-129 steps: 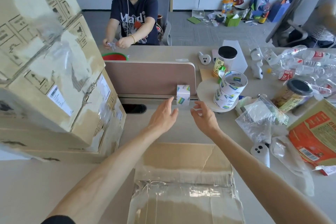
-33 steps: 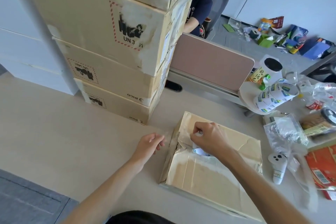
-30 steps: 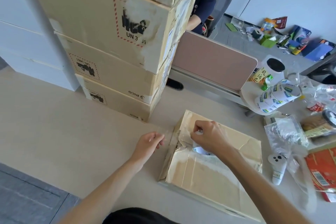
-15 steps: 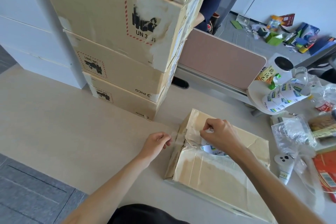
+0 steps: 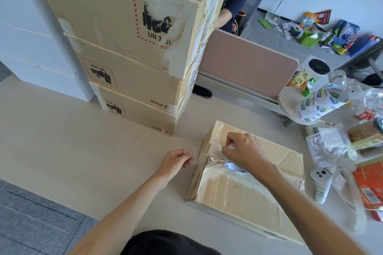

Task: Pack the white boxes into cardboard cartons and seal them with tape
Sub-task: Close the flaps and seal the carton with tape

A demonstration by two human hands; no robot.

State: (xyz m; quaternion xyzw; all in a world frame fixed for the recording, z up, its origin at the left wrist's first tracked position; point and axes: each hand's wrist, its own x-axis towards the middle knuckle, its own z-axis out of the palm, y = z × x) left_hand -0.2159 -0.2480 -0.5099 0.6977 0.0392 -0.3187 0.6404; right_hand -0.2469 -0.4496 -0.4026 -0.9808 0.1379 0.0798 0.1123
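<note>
Cardboard cartons [image 5: 124, 27] printed PICO stand stacked at the far left of the desk [image 5: 62, 141], four of them counted, two with a red-hatched UN 3481 mark. Just right of the stack's foot, the left hand [image 5: 176, 161] pinches the free end of a strip of clear tape [image 5: 204, 158] between thumb and fingertips, the other fingers curled in. The strip's long axis runs left to right, from that hand over the left edge of one flat brown carton [image 5: 248, 192] lying on the desk. The carton's top is worn, glossy with old tape, and torn at its far right corner. On its far left part the right hand [image 5: 242, 151] curls around a roll of tape [image 5: 231, 165], only the white rim showing under the palm. Right of the carton lie one white controller [image 5: 321, 184] and crumpled plastic bags [image 5: 329, 147]. Behind them several labelled tape rolls [image 5: 319, 105] lie piled, their count unclear.
</note>
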